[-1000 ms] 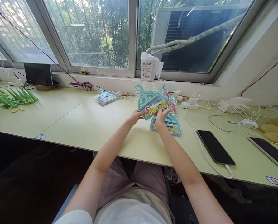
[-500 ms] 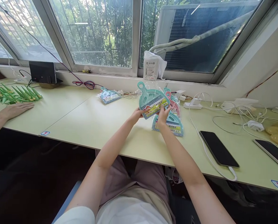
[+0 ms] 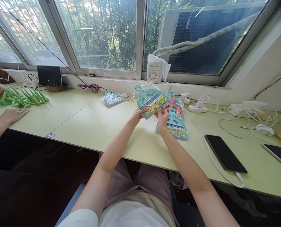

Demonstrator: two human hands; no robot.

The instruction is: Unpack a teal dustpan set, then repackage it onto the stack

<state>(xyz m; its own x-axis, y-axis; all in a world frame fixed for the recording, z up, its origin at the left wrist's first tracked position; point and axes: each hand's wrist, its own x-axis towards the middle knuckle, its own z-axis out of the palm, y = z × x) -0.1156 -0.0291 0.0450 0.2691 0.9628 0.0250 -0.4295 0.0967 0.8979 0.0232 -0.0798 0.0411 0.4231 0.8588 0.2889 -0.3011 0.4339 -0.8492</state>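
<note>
My left hand (image 3: 136,116) and my right hand (image 3: 161,117) together hold a teal mini dustpan-and-brush set (image 3: 150,99) in clear wrap, lifted above the pale green table (image 3: 98,129). Its handle points up and to the left. Just right of my right hand, a stack of packaged sets lies on the table: a teal one (image 3: 175,126) on top at the front, a pink one (image 3: 175,106) behind it. Another packaged teal set (image 3: 112,99) lies farther left near the window sill.
A black phone (image 3: 225,154) on a white cable lies at the right, with a second dark device (image 3: 278,154) beyond it and tangled chargers (image 3: 246,117). Another person's hand (image 3: 13,115) rests at the left near green plastic pieces (image 3: 24,97). A white packet (image 3: 155,71) stands on the sill.
Both hands have kept hold of the teal set and tilted it slightly left. The view has shifted, and another person's hand has come into view at the left.
</note>
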